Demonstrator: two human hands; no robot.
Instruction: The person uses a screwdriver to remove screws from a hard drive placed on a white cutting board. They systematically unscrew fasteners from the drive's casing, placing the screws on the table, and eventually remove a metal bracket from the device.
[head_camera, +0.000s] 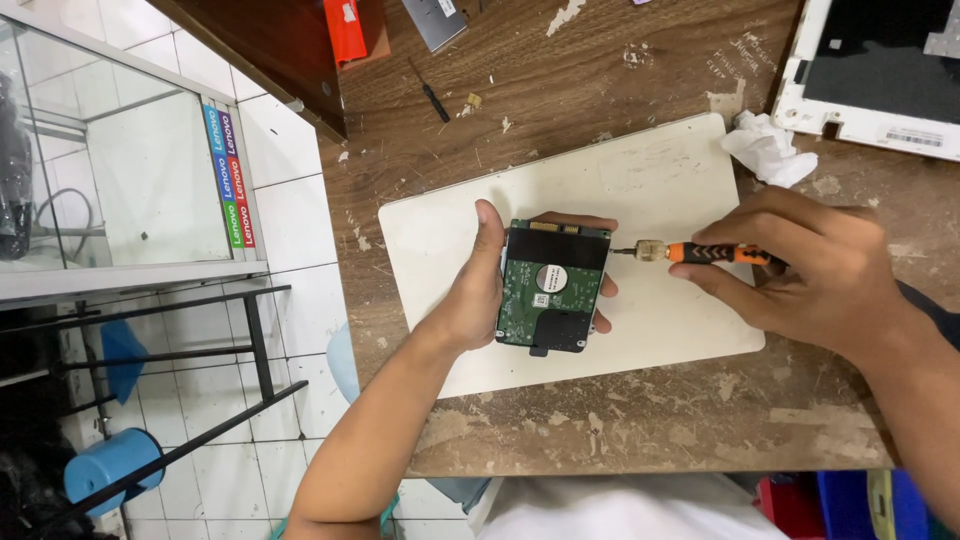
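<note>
My left hand (470, 290) grips a small hard drive (548, 290) with its green circuit board facing up, thumb on the left edge and fingers curled under the right side. It is held just above a white board (660, 190) lying on the wooden table. My right hand (810, 270) holds an orange and black screwdriver (700, 252). The screwdriver lies level, and its metal tip touches the drive's upper right edge.
A crumpled white tissue (768, 148) lies at the board's far right corner. A white laptop shell (880, 75) sits at the back right. A small black screwdriver (432, 95) and an orange object (345, 28) lie at the back. The table's left edge (345, 250) drops to a tiled floor.
</note>
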